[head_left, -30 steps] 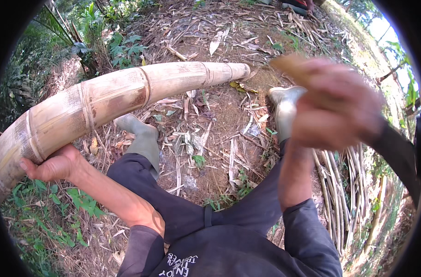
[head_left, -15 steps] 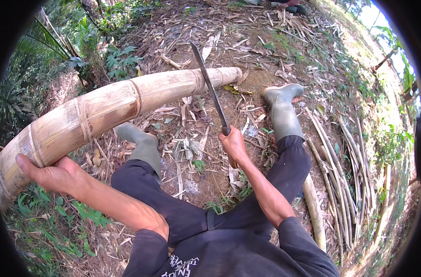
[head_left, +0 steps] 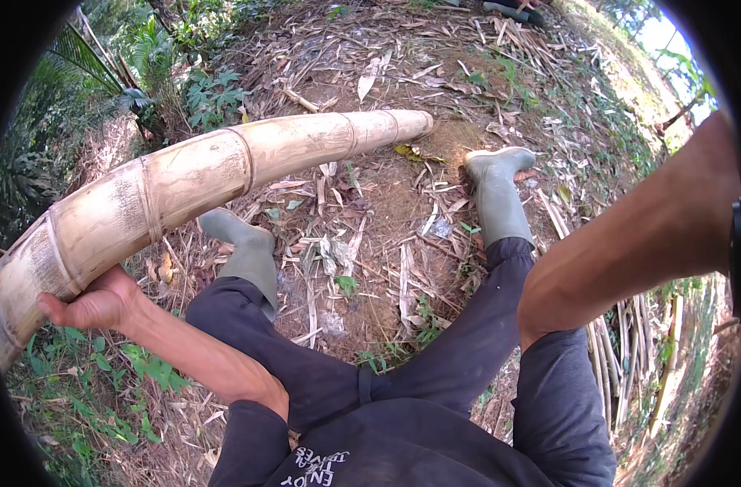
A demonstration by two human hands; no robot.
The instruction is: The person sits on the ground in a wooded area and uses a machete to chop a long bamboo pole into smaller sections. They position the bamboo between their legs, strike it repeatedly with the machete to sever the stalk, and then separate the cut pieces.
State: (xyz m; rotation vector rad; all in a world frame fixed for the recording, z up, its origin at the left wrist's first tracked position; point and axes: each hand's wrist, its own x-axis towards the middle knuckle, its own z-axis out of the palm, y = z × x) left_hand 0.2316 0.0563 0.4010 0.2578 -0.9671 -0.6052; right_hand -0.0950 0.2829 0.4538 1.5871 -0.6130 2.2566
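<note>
A thick, pale bamboo pole with ringed joints runs from the left edge to just beyond my boots, its far end at the ground. My left hand grips it from below near its close end, thumb along the near side and fingers hidden underneath. My right forearm is raised high at the right. It runs out of the picture, so my right hand and whatever it holds are out of sight.
My green rubber boots stand apart on ground littered with dry bamboo sheaths. Long thin cut poles lie at the right, partly behind my arm. Leafy plants grow at the far left. Another person's boot shows at the top edge.
My right hand, which held a machete over the pole, has swung up and right out of view. The pole has shifted slightly; my left hand keeps its hold, with its thumb lower.
</note>
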